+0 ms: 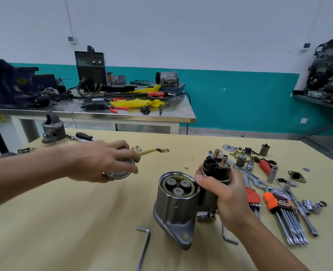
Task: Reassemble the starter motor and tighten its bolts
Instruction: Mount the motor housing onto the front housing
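The starter's silver gear housing (pixel 173 210) stands upright on the yellow table (pixel 74 222), its open top showing three small planetary gears (pixel 178 185). Beside it on the right is the black solenoid (pixel 217 169) with two copper studs, and my right hand (pixel 223 196) grips it from the near side. To the left, my left hand (pixel 103 160) holds the round motor body (pixel 118 173) from above. A yellow-sleeved lead with a ring terminal (pixel 158 151) sticks out to the right of that hand.
A long hex key (pixel 144 249) lies in front of the housing, another (pixel 228 236) under my right wrist. Orange hex-key sets (pixel 275 202), spanners, sockets and washers crowd the right side. A grey cast end cap (pixel 53 129) sits far left. A steel bench (pixel 111 112) stands behind.
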Demonstrator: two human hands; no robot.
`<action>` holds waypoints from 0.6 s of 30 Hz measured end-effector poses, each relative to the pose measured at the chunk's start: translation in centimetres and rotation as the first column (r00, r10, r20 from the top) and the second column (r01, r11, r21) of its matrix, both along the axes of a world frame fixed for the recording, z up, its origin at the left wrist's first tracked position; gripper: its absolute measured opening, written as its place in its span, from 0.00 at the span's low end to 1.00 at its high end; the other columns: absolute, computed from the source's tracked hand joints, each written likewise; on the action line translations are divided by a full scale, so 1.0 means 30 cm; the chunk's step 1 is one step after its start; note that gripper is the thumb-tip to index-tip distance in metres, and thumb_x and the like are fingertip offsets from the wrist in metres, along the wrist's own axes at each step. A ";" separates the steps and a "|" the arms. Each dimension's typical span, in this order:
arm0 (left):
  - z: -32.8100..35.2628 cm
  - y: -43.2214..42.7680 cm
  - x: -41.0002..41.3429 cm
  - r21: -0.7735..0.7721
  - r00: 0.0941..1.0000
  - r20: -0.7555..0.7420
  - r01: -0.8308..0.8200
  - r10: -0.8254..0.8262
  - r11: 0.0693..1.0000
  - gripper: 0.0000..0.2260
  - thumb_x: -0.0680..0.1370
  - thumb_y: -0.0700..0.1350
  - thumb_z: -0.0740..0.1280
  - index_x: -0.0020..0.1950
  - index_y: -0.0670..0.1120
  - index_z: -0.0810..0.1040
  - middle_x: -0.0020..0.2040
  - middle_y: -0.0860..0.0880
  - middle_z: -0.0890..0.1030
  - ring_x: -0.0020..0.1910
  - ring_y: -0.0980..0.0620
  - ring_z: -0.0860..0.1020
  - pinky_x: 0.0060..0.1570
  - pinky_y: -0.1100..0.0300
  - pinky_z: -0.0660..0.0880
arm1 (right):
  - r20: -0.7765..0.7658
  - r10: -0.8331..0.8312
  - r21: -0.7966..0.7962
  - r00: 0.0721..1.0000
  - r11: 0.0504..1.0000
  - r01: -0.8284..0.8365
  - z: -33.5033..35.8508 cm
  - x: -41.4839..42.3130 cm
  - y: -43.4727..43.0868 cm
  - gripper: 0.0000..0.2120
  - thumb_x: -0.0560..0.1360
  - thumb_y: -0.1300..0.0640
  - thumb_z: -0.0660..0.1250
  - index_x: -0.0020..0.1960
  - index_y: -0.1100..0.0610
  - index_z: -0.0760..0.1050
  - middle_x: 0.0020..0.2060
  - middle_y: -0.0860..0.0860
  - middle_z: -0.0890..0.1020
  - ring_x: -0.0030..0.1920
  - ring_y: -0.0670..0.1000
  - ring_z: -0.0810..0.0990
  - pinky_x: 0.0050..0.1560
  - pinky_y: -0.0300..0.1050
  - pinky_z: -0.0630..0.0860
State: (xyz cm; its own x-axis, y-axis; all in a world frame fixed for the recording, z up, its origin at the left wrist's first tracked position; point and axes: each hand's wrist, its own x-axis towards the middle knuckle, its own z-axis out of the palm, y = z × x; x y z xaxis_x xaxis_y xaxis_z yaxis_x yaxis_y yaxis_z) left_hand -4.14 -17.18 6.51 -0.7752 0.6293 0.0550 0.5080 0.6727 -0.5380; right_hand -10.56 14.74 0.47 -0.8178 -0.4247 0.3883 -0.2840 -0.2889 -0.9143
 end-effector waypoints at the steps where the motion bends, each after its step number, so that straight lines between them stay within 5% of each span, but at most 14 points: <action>1: -0.011 0.009 0.027 0.026 0.999 -0.025 0.039 -0.038 0.999 0.32 0.68 0.49 0.80 0.68 0.57 0.71 0.70 0.53 0.69 0.64 0.49 0.69 0.42 0.55 0.83 | 0.009 0.002 -0.008 1.000 1.000 -0.002 -0.001 0.000 -0.001 0.10 0.60 0.51 0.75 0.36 0.55 0.79 0.32 0.52 0.80 0.34 0.50 0.80 0.34 0.43 0.78; 8: -0.094 0.022 0.147 0.204 0.994 -0.100 0.053 -0.033 0.978 0.31 0.63 0.43 0.83 0.63 0.53 0.75 0.67 0.48 0.72 0.65 0.44 0.70 0.39 0.54 0.84 | -0.031 0.002 0.023 1.000 1.000 -0.001 0.000 0.001 -0.001 0.10 0.61 0.50 0.75 0.36 0.55 0.79 0.33 0.52 0.79 0.36 0.50 0.80 0.37 0.43 0.78; 11: -0.156 0.013 0.152 0.181 0.967 -0.202 0.195 -0.158 0.964 0.10 0.79 0.44 0.67 0.60 0.51 0.77 0.66 0.47 0.72 0.65 0.42 0.71 0.47 0.52 0.83 | -0.033 0.000 0.020 0.999 1.000 0.001 0.002 -0.002 -0.004 0.09 0.60 0.50 0.75 0.35 0.54 0.80 0.32 0.51 0.79 0.36 0.50 0.80 0.37 0.45 0.79; 13: -0.203 0.009 0.161 0.165 0.943 -0.261 0.253 -0.205 0.953 0.13 0.85 0.43 0.54 0.59 0.51 0.78 0.66 0.46 0.72 0.65 0.39 0.73 0.52 0.52 0.81 | -0.034 -0.001 0.014 0.999 1.000 0.002 -0.001 -0.002 -0.005 0.10 0.60 0.50 0.75 0.35 0.54 0.80 0.32 0.51 0.79 0.36 0.49 0.80 0.37 0.45 0.79; 18: -0.305 0.005 0.161 0.178 0.927 -0.312 0.273 -0.208 0.946 0.11 0.85 0.40 0.55 0.60 0.49 0.74 0.67 0.46 0.71 0.66 0.36 0.73 0.58 0.48 0.80 | -0.030 -0.016 0.012 0.999 1.000 0.017 -0.003 -0.005 -0.007 0.12 0.60 0.50 0.75 0.35 0.57 0.79 0.32 0.53 0.79 0.37 0.53 0.79 0.37 0.50 0.77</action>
State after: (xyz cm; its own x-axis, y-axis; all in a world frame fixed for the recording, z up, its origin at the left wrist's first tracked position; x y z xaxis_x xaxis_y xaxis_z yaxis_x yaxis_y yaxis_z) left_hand 0.68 -17.04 -2.65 -0.5328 0.7429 0.4053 0.5153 0.6647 -0.5410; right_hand -10.71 14.53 0.39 -0.8129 -0.4160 0.4075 -0.3160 -0.2727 -0.9087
